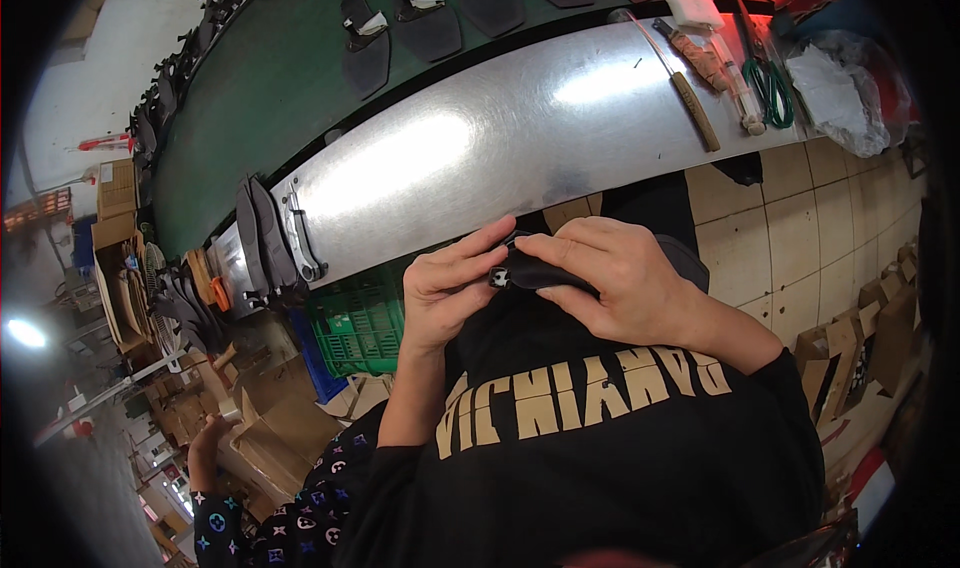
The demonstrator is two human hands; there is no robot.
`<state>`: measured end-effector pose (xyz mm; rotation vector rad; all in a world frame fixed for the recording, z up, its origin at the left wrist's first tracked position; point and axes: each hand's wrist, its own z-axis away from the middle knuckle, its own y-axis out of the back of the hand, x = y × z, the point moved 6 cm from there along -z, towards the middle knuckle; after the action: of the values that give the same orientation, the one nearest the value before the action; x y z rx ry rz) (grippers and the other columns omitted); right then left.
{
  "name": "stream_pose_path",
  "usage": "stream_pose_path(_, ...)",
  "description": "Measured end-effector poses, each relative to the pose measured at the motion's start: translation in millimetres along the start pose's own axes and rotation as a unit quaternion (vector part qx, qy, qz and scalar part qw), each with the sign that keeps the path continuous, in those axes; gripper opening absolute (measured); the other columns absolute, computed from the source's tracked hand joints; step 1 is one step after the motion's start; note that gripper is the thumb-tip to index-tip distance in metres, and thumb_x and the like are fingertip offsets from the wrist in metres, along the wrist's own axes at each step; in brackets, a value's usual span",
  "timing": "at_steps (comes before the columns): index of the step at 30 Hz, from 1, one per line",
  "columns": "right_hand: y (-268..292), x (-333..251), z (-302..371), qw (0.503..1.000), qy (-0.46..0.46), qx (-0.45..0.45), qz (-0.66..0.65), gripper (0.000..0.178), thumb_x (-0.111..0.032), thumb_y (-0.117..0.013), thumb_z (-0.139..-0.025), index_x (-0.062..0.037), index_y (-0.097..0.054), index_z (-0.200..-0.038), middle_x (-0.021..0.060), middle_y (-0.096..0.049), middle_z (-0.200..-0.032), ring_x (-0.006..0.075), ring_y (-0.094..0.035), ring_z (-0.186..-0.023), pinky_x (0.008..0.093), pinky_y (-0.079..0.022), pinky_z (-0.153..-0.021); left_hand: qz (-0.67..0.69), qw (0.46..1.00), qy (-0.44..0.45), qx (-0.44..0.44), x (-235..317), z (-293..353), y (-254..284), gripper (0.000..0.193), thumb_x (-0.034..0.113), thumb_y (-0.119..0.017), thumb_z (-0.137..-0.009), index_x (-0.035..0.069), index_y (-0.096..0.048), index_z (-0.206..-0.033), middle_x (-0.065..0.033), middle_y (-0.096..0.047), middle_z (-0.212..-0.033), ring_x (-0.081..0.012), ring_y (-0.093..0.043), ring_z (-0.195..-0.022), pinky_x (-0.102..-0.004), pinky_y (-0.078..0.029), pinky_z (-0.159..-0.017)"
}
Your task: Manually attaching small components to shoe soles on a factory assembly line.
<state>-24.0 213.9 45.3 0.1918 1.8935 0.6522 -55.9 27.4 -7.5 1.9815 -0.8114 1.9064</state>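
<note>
Close in front of my chest, both hands grip a black sandal (690, 263) with a dark grey sole that shows past my right wrist. My left hand (445, 286) pinches its left end, fingers closed beside a small shiny white-and-black piece (500, 278). From the other side my right hand (625, 276) closes over the sandal, its index finger and thumb pressing on the black strap part. The fingers of the two hands almost meet at the strap. Much of the sandal is hidden by my right hand and blends with my black shirt.
A metal ledge (480, 158) runs ahead, bearing a wooden-handled tool (695, 113), green-handled scissors (770, 93) and a plastic bag (845, 93). Beyond, sandals (425, 28) lie on a green belt (270, 78). More soles (265, 233) and a green crate (360, 328) are left, near another person's hand (208, 438).
</note>
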Motion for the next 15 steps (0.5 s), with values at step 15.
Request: stream_pose_path(15, -21.1, 51.0, 7.0, 0.955, -0.224, -0.015, -0.193, 0.039, -0.008, -0.073, -0.075, -0.0060, -0.062, -0.113, 0.0119, -0.066, -0.089, 0.0255, -0.068, -0.081, 0.0323, -0.051, -0.070, 0.029, 0.972, 0.209, 0.103, -24.0, 3.6, -15.1, 0.050, -0.011, -0.047, -0.085, 0.002, -0.058, -0.132, -0.0116, -0.058, -0.134, -0.0155, -0.061, -0.110, -0.0248, -0.054, -0.083)
